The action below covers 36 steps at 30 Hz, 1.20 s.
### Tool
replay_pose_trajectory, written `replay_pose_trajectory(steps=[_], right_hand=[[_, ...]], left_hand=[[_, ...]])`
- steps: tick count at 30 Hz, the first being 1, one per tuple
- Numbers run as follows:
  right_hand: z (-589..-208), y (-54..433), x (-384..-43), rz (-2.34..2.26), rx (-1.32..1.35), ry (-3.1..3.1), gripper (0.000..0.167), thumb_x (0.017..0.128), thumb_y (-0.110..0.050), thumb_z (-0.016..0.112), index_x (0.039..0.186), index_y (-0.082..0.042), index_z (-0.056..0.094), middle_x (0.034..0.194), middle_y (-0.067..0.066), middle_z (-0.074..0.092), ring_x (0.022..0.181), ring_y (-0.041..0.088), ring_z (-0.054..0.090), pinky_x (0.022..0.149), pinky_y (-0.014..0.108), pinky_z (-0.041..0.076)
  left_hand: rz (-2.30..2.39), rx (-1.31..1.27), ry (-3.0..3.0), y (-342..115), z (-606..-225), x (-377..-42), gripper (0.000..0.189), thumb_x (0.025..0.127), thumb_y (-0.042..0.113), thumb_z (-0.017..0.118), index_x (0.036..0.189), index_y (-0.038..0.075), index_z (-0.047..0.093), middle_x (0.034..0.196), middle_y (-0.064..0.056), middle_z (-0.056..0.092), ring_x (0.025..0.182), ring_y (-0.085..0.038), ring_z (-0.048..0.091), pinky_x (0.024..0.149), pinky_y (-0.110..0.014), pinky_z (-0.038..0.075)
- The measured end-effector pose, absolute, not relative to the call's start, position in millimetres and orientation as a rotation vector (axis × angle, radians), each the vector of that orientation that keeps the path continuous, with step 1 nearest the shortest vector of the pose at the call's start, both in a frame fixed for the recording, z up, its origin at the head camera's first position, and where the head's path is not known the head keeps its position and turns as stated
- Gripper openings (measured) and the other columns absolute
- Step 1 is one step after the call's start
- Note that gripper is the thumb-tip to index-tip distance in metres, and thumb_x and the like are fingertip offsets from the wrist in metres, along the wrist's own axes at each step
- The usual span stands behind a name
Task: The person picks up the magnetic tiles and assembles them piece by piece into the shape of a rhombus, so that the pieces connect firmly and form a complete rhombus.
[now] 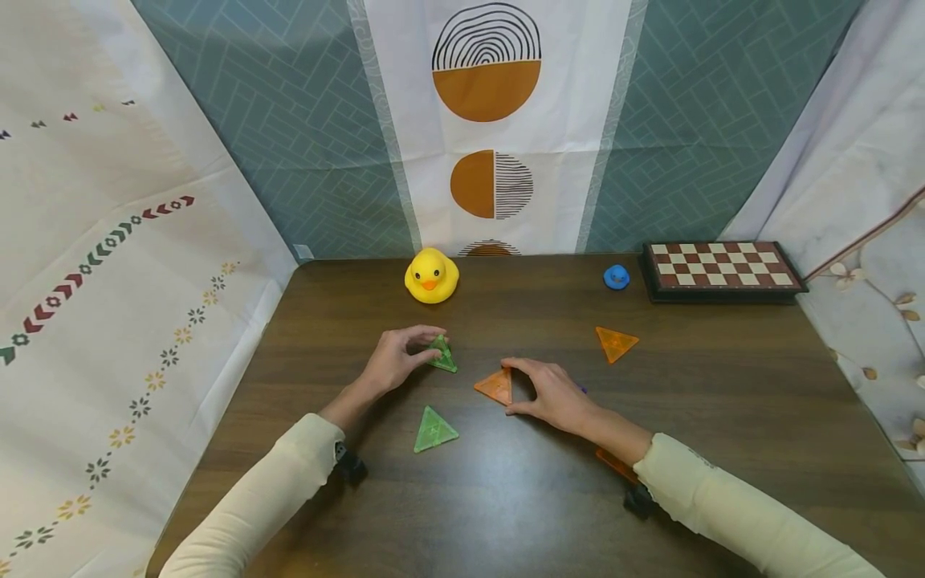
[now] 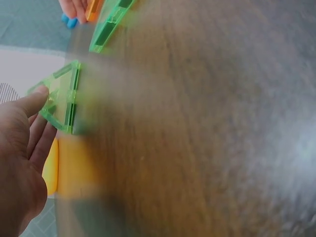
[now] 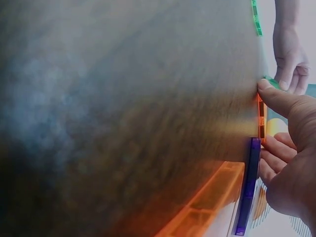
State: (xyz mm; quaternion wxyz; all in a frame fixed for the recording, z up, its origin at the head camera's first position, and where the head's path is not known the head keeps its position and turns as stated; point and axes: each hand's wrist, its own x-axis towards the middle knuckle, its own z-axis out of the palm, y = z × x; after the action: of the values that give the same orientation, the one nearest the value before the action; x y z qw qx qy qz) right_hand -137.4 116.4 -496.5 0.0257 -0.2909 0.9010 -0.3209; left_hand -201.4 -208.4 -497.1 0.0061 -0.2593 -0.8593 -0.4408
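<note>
green triangles (image 1: 436,430), two; orange pieces (image 1: 617,344), three; purple piece (image 3: 248,187), one; hands (image 1: 394,358) (image 1: 553,395) pinching one green (left), one orange (right)

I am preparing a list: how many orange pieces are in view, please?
3: the first piece in the right hand, the second piece in front of the small blue duck, the third piece partly hidden by the right forearm. Others may be hidden.

We list: worktop (image 1: 506,506), wood-look, smooth, faintly glossy; green triangles (image 1: 435,432) and orange triangles (image 1: 617,344), glossy see-through plastic; sleeves (image 1: 253,491), matt cloth.
</note>
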Motion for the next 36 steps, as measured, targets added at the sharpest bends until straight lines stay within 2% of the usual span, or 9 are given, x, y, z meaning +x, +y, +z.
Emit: replay_pose_trajectory(steps=[3,8,27,36], right_hand=[[-496.8,116.5,-137.2,-0.990,-0.905,2.786,0.078,0.083,-0.027,0.094,0.147,-0.001,0.059,0.144,0.016,0.065,0.131,0.036,0.063,0.106,0.053,0.052],[-497.8,117.0,-137.4,-0.989,-0.909,2.786,0.078,0.083,-0.026,0.094,0.148,-0.001,0.059,0.144,0.016,0.065,0.131,0.036,0.063,0.107,0.053,0.052],[-495.4,117.1,-134.7,-0.978,-0.866,2.771,0.084,0.083,-0.029,0.094,0.152,-0.001,0.054,0.151,0.018,0.059,0.137,0.037,0.058,0.111,0.056,0.048],[-496.4,119.9,-135.1,-0.995,-0.894,2.832,0.082,0.081,-0.029,0.096,0.148,0.000,0.057,0.145,0.018,0.063,0.131,0.038,0.062,0.106,0.055,0.052]], left_hand=[[-1.407,-0.832,-2.675,-209.5,-496.3,-202.5,0.037,0.093,0.005,0.082,0.128,0.004,0.075,0.118,-0.003,0.079,0.104,-0.018,0.077,0.091,-0.036,0.061],[-1.427,-0.808,-2.686,-210.2,-493.2,-203.0,0.031,0.092,0.007,0.083,0.123,0.007,0.078,0.115,0.000,0.080,0.101,-0.014,0.077,0.088,-0.029,0.061],[-1.426,-0.747,-2.644,-199.3,-483.8,-200.5,0.024,0.092,0.011,0.085,0.116,0.008,0.081,0.106,0.002,0.081,0.092,-0.011,0.077,0.080,-0.028,0.063],[-1.473,-0.647,-2.624,-180.2,-480.7,-191.8,0.026,0.092,0.012,0.084,0.117,0.005,0.080,0.106,0.001,0.081,0.094,-0.013,0.078,0.080,-0.028,0.063]])
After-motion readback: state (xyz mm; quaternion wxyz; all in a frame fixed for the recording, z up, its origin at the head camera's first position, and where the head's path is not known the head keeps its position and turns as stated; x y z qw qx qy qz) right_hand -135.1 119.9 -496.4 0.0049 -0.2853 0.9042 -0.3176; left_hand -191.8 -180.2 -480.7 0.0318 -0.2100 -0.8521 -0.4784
